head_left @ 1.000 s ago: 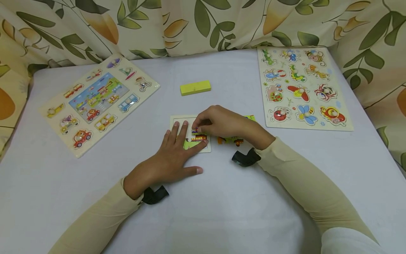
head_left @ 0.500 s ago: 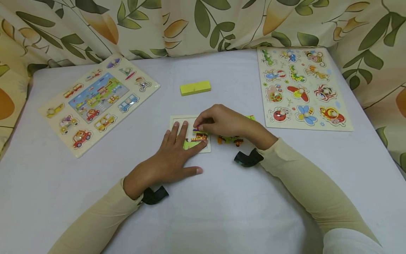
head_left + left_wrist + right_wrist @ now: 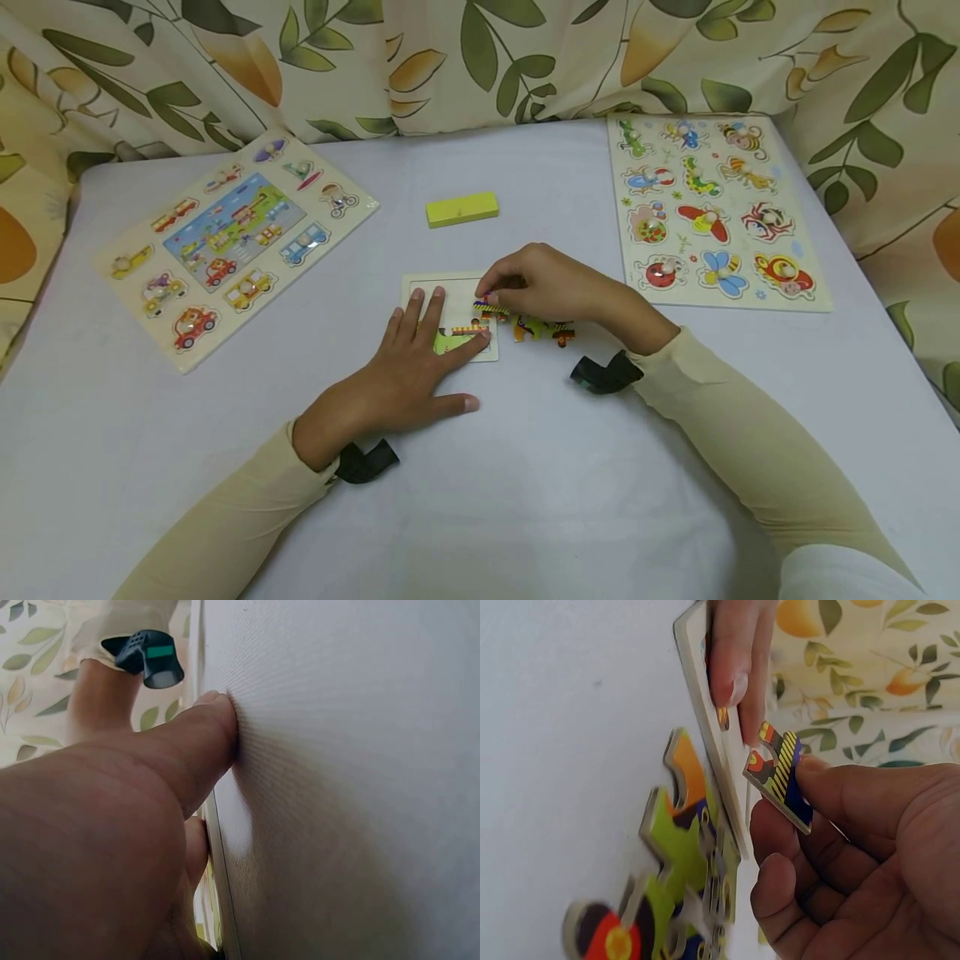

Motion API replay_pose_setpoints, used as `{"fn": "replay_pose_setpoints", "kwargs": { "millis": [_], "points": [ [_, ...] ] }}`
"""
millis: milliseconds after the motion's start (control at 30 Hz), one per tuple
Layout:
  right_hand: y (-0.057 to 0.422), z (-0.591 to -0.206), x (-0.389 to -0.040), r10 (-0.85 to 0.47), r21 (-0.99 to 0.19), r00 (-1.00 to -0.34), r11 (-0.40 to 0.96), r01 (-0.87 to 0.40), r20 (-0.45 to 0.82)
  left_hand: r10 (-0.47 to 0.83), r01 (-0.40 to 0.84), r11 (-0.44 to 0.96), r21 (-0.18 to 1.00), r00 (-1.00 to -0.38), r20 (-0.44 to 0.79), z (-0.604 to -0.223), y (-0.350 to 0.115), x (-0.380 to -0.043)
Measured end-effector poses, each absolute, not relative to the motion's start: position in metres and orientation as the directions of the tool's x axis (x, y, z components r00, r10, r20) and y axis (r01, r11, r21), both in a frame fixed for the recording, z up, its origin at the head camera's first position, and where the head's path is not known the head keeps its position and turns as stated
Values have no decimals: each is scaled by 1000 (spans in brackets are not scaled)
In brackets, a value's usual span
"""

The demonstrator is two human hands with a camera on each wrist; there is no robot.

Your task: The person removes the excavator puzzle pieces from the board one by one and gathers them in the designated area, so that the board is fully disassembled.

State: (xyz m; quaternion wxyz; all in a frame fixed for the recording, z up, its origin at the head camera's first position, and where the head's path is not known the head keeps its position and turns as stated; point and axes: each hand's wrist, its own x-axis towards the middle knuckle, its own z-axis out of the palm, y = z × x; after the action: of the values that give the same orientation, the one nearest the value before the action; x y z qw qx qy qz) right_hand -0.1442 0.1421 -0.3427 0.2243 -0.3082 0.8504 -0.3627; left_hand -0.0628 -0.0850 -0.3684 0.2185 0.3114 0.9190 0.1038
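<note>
Above the right edge of the jigsaw tray (image 3: 453, 276): a striped jigsaw piece (image 3: 784, 780), tilted and seemingly clear of the surface.
Right hand (image 3: 543, 292): pinches that piece, thumb on the printed face, curled fingers behind.
Left hand (image 3: 405, 367): lies spread across the tray, fingers straight, thumb on the white table (image 3: 540, 483).
Striped piece's handling: probably light, stiff and thin, perhaps slick on the print; weakest, likely, at the narrow ends.
Best hold: by the blue side, across both faces, leaving the cutout free.
Loose pieces (image 3: 682, 847): just beyond the tray's right edge.
Yellow box (image 3: 462, 209): between tray and table's far edge.
</note>
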Motion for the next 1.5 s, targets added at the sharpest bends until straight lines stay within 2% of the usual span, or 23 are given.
{"fn": "replay_pose_setpoints", "kwargs": {
  "millis": [933,1500],
  "points": [
    [197,-336,-132,-611,-724,-763,622,-300,-209,596,491,799,347,-725,-346,-369,-84,-62],
    [231,-333,-122,-588,-692,-768,665,-281,-253,593,492,800,343,-733,-333,-371,-84,-61]
  ]
}}
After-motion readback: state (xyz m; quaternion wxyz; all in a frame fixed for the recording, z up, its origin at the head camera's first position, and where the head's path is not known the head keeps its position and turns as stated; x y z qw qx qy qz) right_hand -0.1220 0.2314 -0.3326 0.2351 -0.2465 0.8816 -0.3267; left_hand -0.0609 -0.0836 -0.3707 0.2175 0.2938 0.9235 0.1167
